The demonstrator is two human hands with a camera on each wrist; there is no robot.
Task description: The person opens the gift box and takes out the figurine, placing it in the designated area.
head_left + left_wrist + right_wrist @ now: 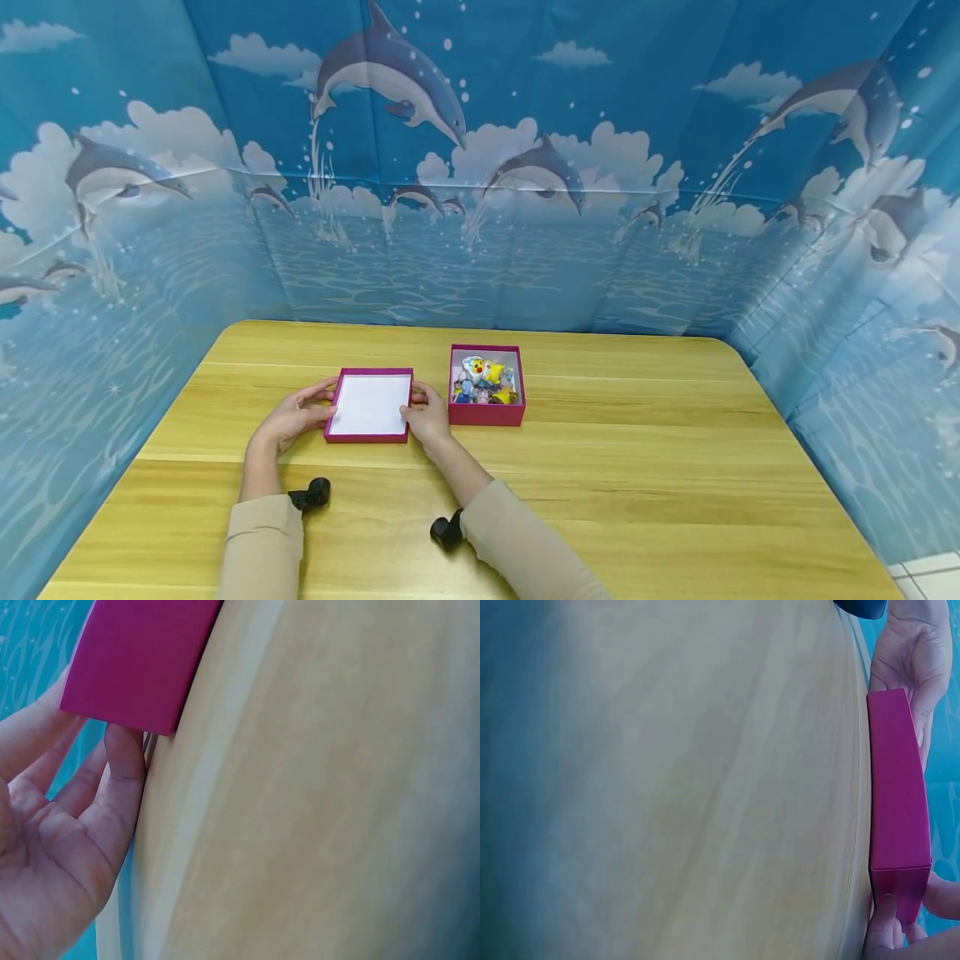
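Note:
A shallow magenta box lid (371, 405) lies with its white inside facing up at the table's left part. My left hand (292, 418) grips its left side, thumb at the rim and fingers along the wall. The opposite side is held by my right hand (430, 417), its thumb over the rim. The left wrist view shows the left hand's fingers (124, 754) under the lid's magenta wall (142, 664). In the right wrist view both hands meet the ends of the lid (898, 787). Beside the right hand stands an open magenta box (486, 415) holding several small toy figures (483, 379).
The wooden table (637, 467) reaches back to a dolphin-printed curtain (480, 250), which also hangs at both sides. Small black devices (311, 495) are strapped at both wrists, over the table's front part.

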